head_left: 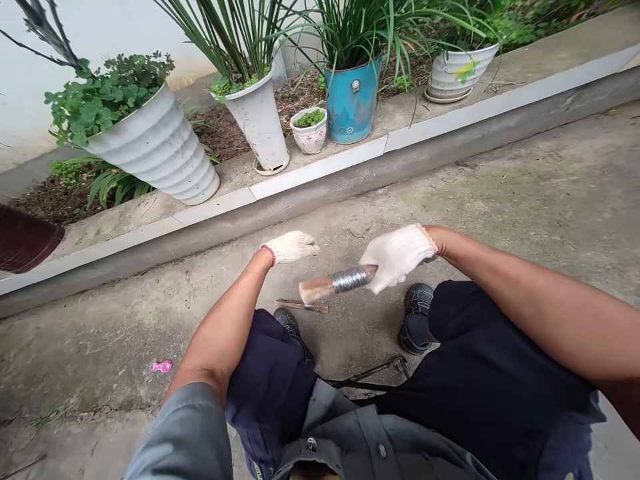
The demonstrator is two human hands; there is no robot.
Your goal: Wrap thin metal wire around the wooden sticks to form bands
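My right hand point(397, 257), in a white knit glove, is closed around a wooden stick point(317, 289) with a band of silver wire point(350, 279) wound about its middle. The stick points left over the ground, slightly blurred. My left hand point(291, 247), also gloved, is closed just above and left of the stick, apart from it. Whatever is between its fingers, if anything, is too small to make out. Below it, a thin wooden strip point(295, 304) with a wire-bound part lies on the concrete beside my left shoe point(289, 325).
A raised concrete ledge point(320, 177) runs across ahead. On it stand a ribbed white pot point(160, 147), a tall white pot point(260, 123), a small patterned pot point(310, 138) and a blue bucket point(353, 100). A pink object point(162, 366) lies on the ground at left.
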